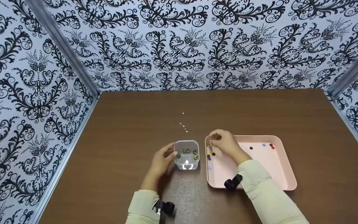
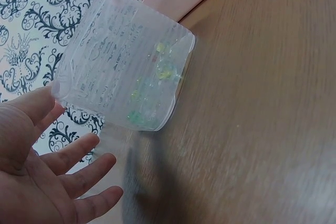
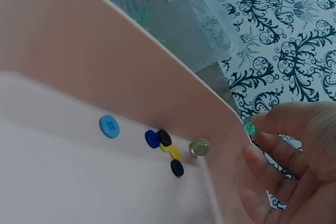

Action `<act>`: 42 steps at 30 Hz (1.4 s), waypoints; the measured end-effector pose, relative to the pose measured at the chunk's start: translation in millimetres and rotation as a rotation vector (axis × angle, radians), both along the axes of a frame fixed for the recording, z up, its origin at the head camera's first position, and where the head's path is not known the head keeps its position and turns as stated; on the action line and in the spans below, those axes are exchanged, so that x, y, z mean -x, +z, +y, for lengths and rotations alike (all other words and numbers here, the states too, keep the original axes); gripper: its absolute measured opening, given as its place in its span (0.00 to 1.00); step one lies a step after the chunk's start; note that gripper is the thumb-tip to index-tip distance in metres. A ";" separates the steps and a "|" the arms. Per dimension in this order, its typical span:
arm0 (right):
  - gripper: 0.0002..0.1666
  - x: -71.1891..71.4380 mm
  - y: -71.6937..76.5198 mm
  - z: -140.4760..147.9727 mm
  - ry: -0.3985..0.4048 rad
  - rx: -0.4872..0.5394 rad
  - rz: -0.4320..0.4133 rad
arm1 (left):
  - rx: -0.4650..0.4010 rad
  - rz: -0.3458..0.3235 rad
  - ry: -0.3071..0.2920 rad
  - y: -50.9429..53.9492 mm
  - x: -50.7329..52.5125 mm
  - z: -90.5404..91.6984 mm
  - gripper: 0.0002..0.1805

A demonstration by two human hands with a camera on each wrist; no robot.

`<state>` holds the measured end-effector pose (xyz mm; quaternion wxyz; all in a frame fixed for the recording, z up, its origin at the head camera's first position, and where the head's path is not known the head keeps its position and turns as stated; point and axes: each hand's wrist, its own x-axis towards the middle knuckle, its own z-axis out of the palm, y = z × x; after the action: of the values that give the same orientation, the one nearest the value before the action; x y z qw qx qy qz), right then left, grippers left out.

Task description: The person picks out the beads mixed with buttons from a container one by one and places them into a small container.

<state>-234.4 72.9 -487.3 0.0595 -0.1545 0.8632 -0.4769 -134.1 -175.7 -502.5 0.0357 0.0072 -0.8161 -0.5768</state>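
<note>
A clear plastic container holds several glass marbles. At its left side, my left hand touches the rim with the thumb, the other fingers spread loosely in the left wrist view. My right hand is above the far left corner of the pink tray. Between its thumb and index finger it pinches a green glass marble. Another marble lies in the tray's corner, beside yellow, dark and blue buttons. A light blue button lies apart.
Red buttons, a light blue button and a dark button lie toward the tray's far right. Small white spots show on the brown table beyond the container. Patterned walls border the table.
</note>
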 end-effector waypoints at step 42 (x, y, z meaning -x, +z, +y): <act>0.16 -21.2 18.4 -3.2 0.063 0.087 0.041 | -0.028 0.007 -0.007 0.5 -0.1 -0.3 0.22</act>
<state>-213.2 69.7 -468.9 0.0501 -0.1937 0.8375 -0.5085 -134.0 -176.0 -502.0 0.0364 0.0030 -0.8077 -0.5885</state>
